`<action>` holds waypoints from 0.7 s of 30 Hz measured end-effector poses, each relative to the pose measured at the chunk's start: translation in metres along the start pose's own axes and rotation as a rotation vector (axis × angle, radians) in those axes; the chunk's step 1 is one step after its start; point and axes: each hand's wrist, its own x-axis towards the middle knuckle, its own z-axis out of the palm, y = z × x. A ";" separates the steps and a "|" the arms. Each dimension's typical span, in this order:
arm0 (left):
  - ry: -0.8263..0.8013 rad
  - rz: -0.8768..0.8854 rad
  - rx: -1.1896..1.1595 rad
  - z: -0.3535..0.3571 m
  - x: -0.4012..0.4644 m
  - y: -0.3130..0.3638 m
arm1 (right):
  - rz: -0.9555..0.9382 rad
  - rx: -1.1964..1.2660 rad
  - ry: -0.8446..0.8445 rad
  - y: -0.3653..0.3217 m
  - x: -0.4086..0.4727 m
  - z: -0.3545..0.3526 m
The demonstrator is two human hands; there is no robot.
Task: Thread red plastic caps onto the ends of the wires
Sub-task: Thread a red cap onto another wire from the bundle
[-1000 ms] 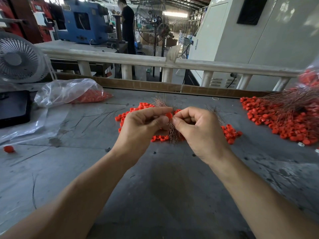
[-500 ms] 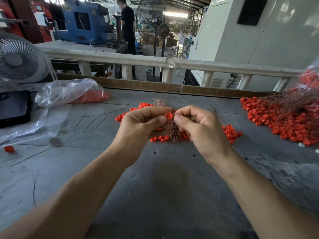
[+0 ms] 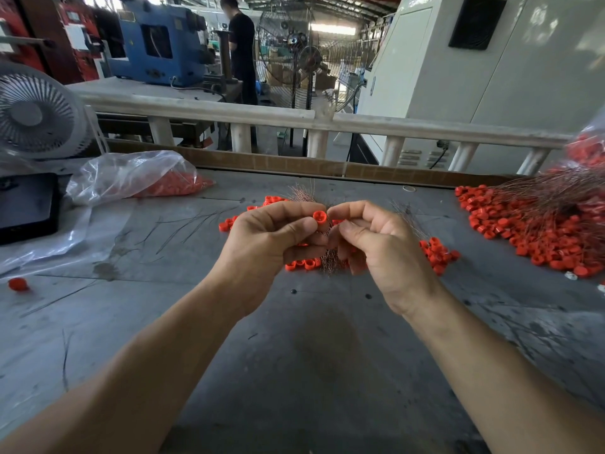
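My left hand (image 3: 271, 235) pinches a red cap (image 3: 319, 217) between thumb and forefinger, its open side facing me. My right hand (image 3: 376, 244) sits close beside it, fingers curled, thumb and forefinger pinched together on a thin wire that is barely visible. Below and behind both hands a bundle of copper wires (image 3: 330, 257) lies on a small heap of loose red caps (image 3: 437, 252) on the grey table (image 3: 311, 355).
At the right lies a large pile of capped wires (image 3: 537, 224). A clear bag of red caps (image 3: 137, 176) lies at the back left by a black tablet (image 3: 26, 206) and a white fan (image 3: 36, 114). One stray cap (image 3: 18, 284) sits far left. A person stands beyond the railing.
Both hands have risen slightly off the pile. The red cap in my left fingers has turned into full view, and my right fingertips have drawn a little apart from it.
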 end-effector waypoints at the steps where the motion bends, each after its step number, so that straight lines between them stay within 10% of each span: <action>1: 0.004 -0.002 -0.009 0.001 0.000 0.000 | 0.004 0.025 -0.005 0.000 0.000 0.000; 12: -0.016 -0.060 -0.104 -0.001 0.000 0.002 | 0.019 -0.035 -0.106 0.006 0.001 0.001; 21: 0.041 -0.103 -0.078 -0.003 0.000 0.002 | 0.103 -0.703 0.365 0.025 0.023 -0.062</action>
